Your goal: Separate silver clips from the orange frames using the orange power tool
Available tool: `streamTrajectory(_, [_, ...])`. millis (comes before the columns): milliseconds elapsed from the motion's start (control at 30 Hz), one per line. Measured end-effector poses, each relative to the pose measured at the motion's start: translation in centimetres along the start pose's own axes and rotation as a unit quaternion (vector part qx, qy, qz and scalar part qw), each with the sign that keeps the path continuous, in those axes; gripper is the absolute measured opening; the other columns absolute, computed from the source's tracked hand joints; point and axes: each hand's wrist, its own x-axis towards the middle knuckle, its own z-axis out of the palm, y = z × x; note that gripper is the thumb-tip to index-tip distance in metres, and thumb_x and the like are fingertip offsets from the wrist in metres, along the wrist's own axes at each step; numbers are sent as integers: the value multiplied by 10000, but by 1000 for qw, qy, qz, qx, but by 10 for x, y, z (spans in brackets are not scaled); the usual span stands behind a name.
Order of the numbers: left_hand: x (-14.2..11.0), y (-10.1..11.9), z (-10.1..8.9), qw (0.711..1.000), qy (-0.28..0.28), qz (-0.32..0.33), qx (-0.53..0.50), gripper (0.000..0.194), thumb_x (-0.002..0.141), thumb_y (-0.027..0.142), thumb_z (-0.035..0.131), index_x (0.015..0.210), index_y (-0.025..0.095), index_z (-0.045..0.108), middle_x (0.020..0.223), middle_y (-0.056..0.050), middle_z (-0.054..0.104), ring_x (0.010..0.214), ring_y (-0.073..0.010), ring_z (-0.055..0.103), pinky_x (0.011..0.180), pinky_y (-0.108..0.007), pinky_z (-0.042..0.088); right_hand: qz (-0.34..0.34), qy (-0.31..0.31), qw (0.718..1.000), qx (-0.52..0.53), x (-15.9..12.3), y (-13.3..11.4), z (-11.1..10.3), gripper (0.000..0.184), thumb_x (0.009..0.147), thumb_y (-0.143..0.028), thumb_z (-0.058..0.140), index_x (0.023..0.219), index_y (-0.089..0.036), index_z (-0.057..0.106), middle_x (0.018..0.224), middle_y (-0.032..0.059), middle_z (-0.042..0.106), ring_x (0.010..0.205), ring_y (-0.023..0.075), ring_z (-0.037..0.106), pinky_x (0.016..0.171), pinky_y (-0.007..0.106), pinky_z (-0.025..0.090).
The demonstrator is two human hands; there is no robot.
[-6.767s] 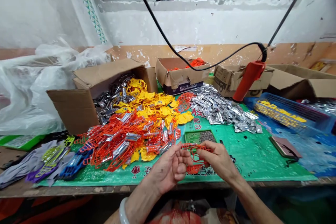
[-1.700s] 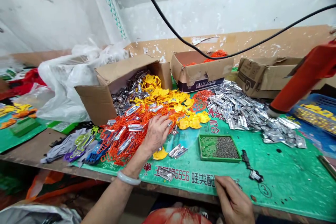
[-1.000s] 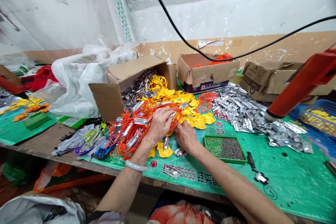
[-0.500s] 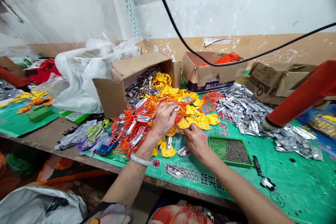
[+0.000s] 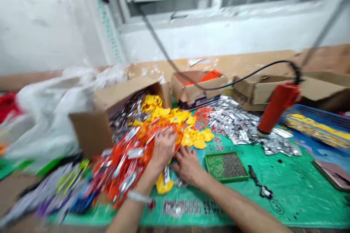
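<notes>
Left hand's (image 5: pixel 163 148) fingertips blurred amid orange parts (image 5: pixel 128 156), grip unclear.

Four open brown cardboard boxes (image 5: pixel 91 133) stand beside one red cylindrical tool (image 5: pixel 279 108). The heaped orange openwork plastic pieces (image 5: pixel 111 180) are uncountable.

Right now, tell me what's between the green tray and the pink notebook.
In the head view, a black piece with a silvery end lies nearest the green tray, then green sheeting and a dark speck.

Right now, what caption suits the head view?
Left hand and right hand at the orange and yellow heap, green tray nearby.
</notes>
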Motion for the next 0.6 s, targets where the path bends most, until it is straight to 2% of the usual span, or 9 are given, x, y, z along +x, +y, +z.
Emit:
streamTrajectory(100, [1,-11,10,995,-9,2,104,285,841,121,483,1033,204,678,1170,-98,629,1102,-296,503,908,-447,366,6,32,999,-2,14,-3,8,517,827,-513,501,1270,-245,509,1364,109,466,1261,342,368,984,558,313])
streamTrajectory(233, [1,-18,23,985,-27,9,170,335,846,128,462,1096,218,666,1227,-84,603,1100,-305,502,896,-446,379,-4,52,999,-1,18,4,15,533,844,-507,462,1280,-202,498,1397,114,439,1296,359,330,1001,626,284])
streamTrajectory(333, [-1,-8,22,979,-44,-29,195,362,847,128,445,1124,233,655,1263,-83,579,1118,-327,481,881,-459,382,-18,26,999,24,5,6,14,499,840,-486,478,1226,-177,545,1298,127,529,1302,385,313,1017,673,220])
streamTrajectory(433, [7,7,15,975,-70,-71,196,322,832,142,462,1047,225,686,1270,-93,570,1169,-363,432,894,-489,365,-26,-7,999,39,-9,5,8,474,835,-512,489,1164,-189,595,1218,121,584,1301,398,323,1037,674,179])
streamTrajectory(500, [20,19,11,976,-90,-91,177,246,820,181,493,933,206,711,1272,-97,566,1198,-376,400,929,-512,338,-27,-1,998,50,-20,5,3,550,818,-547,504,1236,-191,544,1277,131,545,1311,406,310,1048,657,175])
streamTrajectory(600, [53,38,12,978,-113,-123,129,256,822,205,511,1006,182,688,1261,-124,559,1206,-373,390,968,-534,310,-26,32,996,73,-39,9,-8,559,826,-571,482,1273,-236,490,1354,111,487,1305,397,320,1033,643,199])
